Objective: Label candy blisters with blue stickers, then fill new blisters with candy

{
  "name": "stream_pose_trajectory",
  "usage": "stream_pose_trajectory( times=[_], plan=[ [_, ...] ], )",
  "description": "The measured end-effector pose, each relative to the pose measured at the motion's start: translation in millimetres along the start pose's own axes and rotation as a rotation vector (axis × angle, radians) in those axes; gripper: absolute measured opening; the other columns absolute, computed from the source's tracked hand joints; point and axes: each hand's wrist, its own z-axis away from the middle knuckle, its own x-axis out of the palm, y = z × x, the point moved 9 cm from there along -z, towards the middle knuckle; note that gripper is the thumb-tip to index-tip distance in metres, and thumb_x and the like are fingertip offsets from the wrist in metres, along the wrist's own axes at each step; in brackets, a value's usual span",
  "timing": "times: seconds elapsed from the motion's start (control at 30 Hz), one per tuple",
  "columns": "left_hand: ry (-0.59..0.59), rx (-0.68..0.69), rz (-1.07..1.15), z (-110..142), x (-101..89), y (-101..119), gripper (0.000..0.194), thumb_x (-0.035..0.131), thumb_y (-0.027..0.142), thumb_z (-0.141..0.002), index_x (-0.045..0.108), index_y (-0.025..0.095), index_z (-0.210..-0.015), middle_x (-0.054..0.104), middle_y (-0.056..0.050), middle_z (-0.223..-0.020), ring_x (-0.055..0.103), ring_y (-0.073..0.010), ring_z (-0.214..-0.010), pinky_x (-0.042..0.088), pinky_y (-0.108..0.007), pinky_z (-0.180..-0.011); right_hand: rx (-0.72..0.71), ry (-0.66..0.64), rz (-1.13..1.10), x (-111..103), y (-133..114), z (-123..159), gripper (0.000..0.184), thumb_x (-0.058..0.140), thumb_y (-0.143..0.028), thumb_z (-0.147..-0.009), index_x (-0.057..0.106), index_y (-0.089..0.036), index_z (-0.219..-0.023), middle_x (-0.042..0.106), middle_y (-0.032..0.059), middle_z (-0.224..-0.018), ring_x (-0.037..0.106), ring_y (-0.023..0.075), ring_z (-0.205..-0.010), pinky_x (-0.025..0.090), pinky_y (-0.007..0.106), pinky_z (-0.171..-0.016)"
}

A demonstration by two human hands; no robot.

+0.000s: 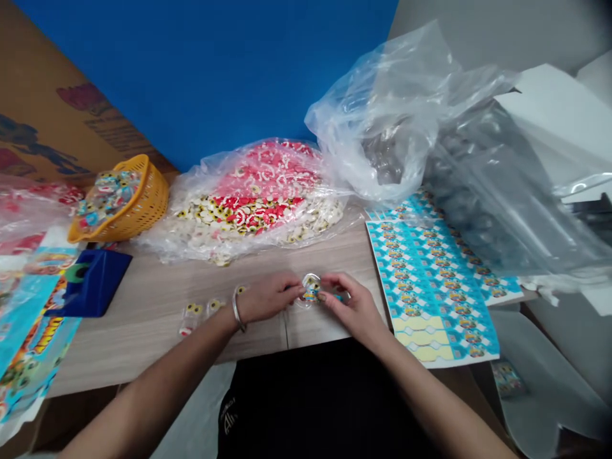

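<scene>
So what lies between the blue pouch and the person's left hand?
Small clear pieces with yellow eyes, lying on the wooden table, in the head view.

The wall (201,76) is a deep, saturated blue, and the mustard-yellow basket (152,204) below it is heaped with pieces in mixed blue, red and white. The clear bag (258,185) on the pale grey-brown wood-grain table (143,338) shows a jumble of red, white and yellow, while the sheet of labels (430,299) repeats a turquoise-and-white pattern, with pale yellow shapes at its lower end. The small clear capsule (311,288) shows blue and yellow inside.
</scene>
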Motion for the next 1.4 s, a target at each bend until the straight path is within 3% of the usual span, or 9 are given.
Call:
stream_pose_trajectory(
  times=[0.1,0.2,0.27,0.37,0.57,0.93,1.17,1.3,1.4],
  plan=[
    [-0.068,0.056,-0.115,-19.0,-4.2,7.5,0.028,0.056,0.039,-0.084,0.068,0.018,-0.070,0.059,0.001,-0.064,0.053,-0.0134,-0.064,0.036,-0.023,-0.061,0.146,0.033,-0.152,13.7,24.4,-4.4,0.014,0.064,-0.036,-0.084,0.060,-0.022,-0.082,0.059,-0.0014,-0.070,0.056,0.0148,-0.066,0.047,0.027,-0.062],
    [-0.087,-0.049,-0.157,-33.8,-9.9,-0.4,0.023,0.058,0.036,-0.081,0.068,0.019,-0.071,0.054,0.004,-0.052,0.047,-0.0116,-0.052,0.031,-0.022,-0.055,0.209,0.098,-0.221,14.1,39.2,-11.4,0.020,0.066,-0.038,-0.079,0.055,-0.022,-0.077,0.055,-0.0038,-0.065,0.051,0.0125,-0.058,0.041,0.025,-0.054],
    [-0.043,-0.099,-0.171,-40.2,-16.5,-4.1,0.016,0.062,0.033,-0.077,0.069,0.020,-0.082,0.053,0.005,-0.050,0.046,-0.0110,-0.048,0.030,-0.022,-0.052,0.254,0.120,-0.236,12.3,47.1,-16.1,0.023,0.068,-0.039,-0.077,0.053,-0.022,-0.078,0.053,-0.0053,-0.063,0.048,0.0116,-0.053,0.038,0.024,-0.051],
    [0.016,-0.136,-0.191,-45.7,-21.8,-9.4,0.031,0.069,0.028,-0.071,0.064,0.020,-0.101,0.056,0.007,-0.055,0.048,-0.0121,-0.047,0.030,-0.023,-0.051,0.293,0.107,-0.181,13.7,54.5,-18.7,0.024,0.069,-0.038,-0.074,0.051,-0.023,-0.077,0.051,-0.0060,-0.061,0.046,0.0112,-0.051,0.037,0.024,-0.049],
    [0.007,-0.099,-0.337,-51.6,-13.1,-20.3,0.012,0.070,0.026,-0.069,0.062,0.019,-0.073,0.061,0.002,-0.067,0.053,-0.0152,-0.064,0.032,-0.024,-0.058,0.249,0.105,0.085,20.9,53.9,-11.3,0.016,0.064,-0.029,-0.076,0.049,-0.023,-0.075,0.054,-0.0050,-0.061,0.050,0.0121,-0.054,0.038,0.024,-0.053],
    [-0.021,-0.151,-0.395,-51.4,-4.6,-35.6,0.011,0.067,0.029,-0.072,0.064,0.019,-0.077,0.065,0.000,-0.073,0.056,-0.0165,-0.069,0.034,-0.025,-0.060,0.248,0.011,0.244,26.8,54.0,-13.8,0.019,0.061,-0.027,-0.079,0.051,-0.023,-0.095,0.058,-0.0039,-0.063,0.055,0.0163,-0.057,0.038,0.027,-0.056],
    [0.002,-0.199,-0.500,-57.1,-4.1,-42.2,0.016,0.073,0.032,-0.069,0.065,0.020,-0.076,0.066,-0.004,-0.072,0.059,-0.0222,-0.071,0.036,-0.028,-0.063,0.172,-0.109,0.515,37.2,48.9,-20.8,0.021,0.059,-0.020,-0.083,0.053,-0.021,-0.103,0.064,0.0029,-0.070,0.059,0.0200,-0.061,0.030,0.027,-0.056],
    [0.047,-0.226,-0.598,-40.6,2.1,-28.1,0.021,0.075,0.036,-0.070,0.065,0.018,-0.074,0.066,-0.011,-0.075,0.063,-0.0290,-0.077,0.038,-0.032,-0.066,0.170,-0.190,0.513,39.4,46.8,-15.5,0.021,0.060,-0.017,-0.083,0.053,-0.022,-0.102,0.066,0.0030,-0.072,0.060,0.0201,-0.064,0.030,0.026,-0.056],
    [0.129,-0.249,-0.645,-0.5,19.1,-17.4,0.027,0.069,0.037,-0.079,0.065,0.016,-0.096,0.068,-0.015,-0.094,0.064,-0.0300,-0.084,0.040,-0.033,-0.068,0.159,-0.353,0.484,46.8,44.8,0.6,0.024,0.059,-0.015,-0.084,0.052,-0.023,-0.106,0.067,0.0017,-0.075,0.062,0.0184,-0.067,0.032,0.024,-0.058]
  ],
)
